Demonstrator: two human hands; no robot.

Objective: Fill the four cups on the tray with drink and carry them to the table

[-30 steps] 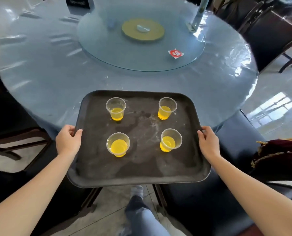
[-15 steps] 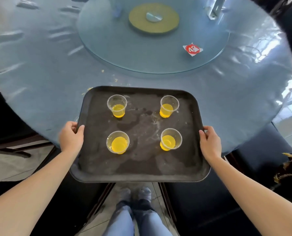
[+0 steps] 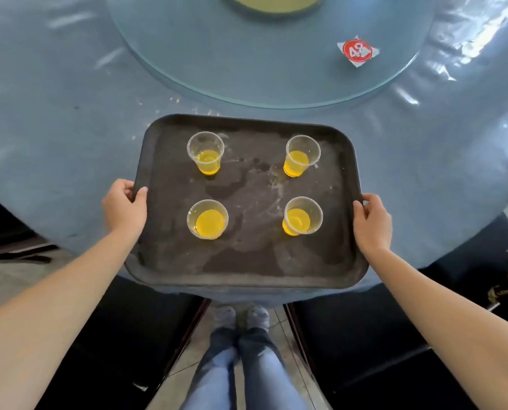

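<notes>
Forward over the table (image 3: pixel 54 119) came 1 tray (image 3: pixel 246 258), 4 cups, 2 hands gripping it

Bright daylight from the far right throws white glare across the counter (image 3: pixel 69 119), sharp at centre, with wide-angle bending and slight blur towards the edges.

There are four cups: far left (image 3: pixel 205 152), far right (image 3: pixel 302 155), near left (image 3: pixel 207 218), near right (image 3: pixel 303 216). One tray (image 3: pixel 246 261), one table (image 3: pixel 54 128), two hands: left (image 3: pixel 125 207), right (image 3: pixel 372 223).
</notes>
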